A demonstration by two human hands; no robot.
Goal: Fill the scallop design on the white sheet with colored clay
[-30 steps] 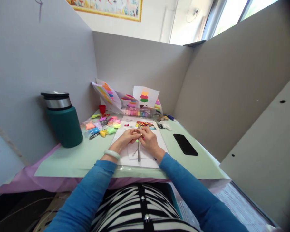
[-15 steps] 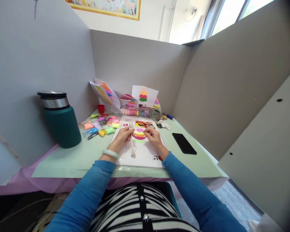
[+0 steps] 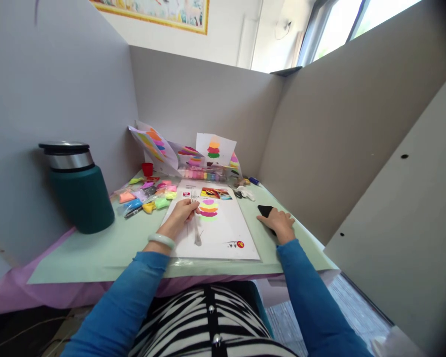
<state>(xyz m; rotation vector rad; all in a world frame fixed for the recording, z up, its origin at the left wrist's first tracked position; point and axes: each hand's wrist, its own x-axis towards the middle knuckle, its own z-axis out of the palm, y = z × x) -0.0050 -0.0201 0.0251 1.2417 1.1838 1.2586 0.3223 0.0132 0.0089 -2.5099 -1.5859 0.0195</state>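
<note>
My left hand (image 3: 186, 211) is closed around a pale plastic fork (image 3: 196, 233), tines up and handle end toward me, above a white sheet (image 3: 223, 243). On that sheet, just right of the hand, is a patch of striped colour (image 3: 208, 209) in violet, yellow, orange, magenta and green. My right hand (image 3: 278, 222) lies over a black smartphone (image 3: 264, 210) on the table, thumb at its left side and fingers at its right. The hand hides most of the phone.
A green bottle (image 3: 82, 196) stands at the left. Several bags of coloured clay (image 3: 162, 202) lie beside the sheet, with a red cup (image 3: 147, 169) behind. Coloured paper pictures (image 3: 216, 147) lean against the back panel. Crumpled tissue (image 3: 246, 193) lies at the back right.
My right hand has left the spot above the striped colour and moved right onto the smartphone. My left hand still holds the fork. The view has shifted slightly right.
</note>
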